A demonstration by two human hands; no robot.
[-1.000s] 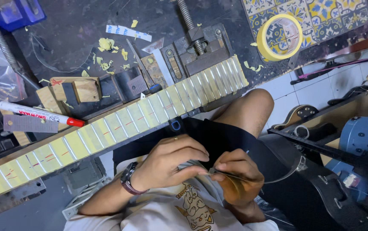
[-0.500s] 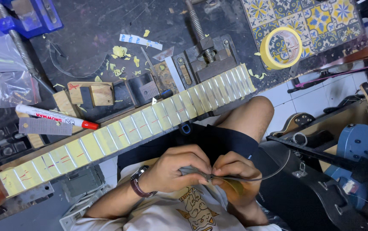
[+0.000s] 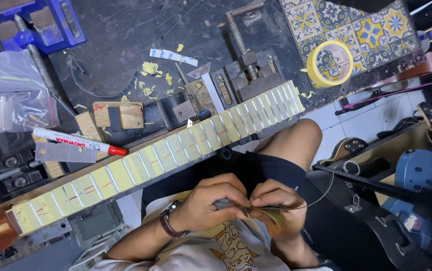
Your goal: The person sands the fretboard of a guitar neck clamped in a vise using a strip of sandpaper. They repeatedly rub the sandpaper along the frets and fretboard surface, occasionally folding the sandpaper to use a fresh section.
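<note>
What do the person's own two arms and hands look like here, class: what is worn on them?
Both forearms are bare, with no sleeves reaching them and no gloves. The left hand has a dark brown wristwatch with a round case strapped at its wrist. The right hand wears nothing visible: no watch or band.

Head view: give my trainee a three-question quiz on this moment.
1. True or false: the red-capped marker lies on the masked guitar neck.
2. What do both hands pinch? A) thin wire B) tape roll C) vise handle
3. Which wrist bears the watch?

Key:
1. False; it lies beside the neck, on the bench.
2. A; left hand and right hand pinch the wire.
3. The left.
</note>
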